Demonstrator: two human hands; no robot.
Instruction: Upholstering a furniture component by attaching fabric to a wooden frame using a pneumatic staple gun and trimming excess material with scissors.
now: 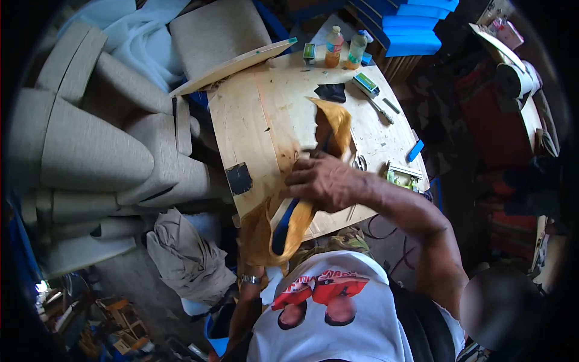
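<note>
A long strip of mustard-yellow fabric [333,113] runs across the wooden tabletop [238,114] and over its near edge, with dark blue showing along its inner side. My right hand [322,181] is closed on the middle of this fabric, fingers curled over it and knuckles up. The strip's near end hangs in a loose fold toward my lap. Behind that fold is my left hand [246,269], with a watch [249,279] at the wrist; its fingers are hidden. Scissors [360,163] lie just beyond my right wrist.
Two plastic bottles [333,47] and small green boxes [365,84] stand at the table's far side. Black scraps [239,178] and a green-and-silver tool [404,174] lie on top. Grey upholstered seats [90,145] crowd the left, near a crumpled grey cloth [187,256].
</note>
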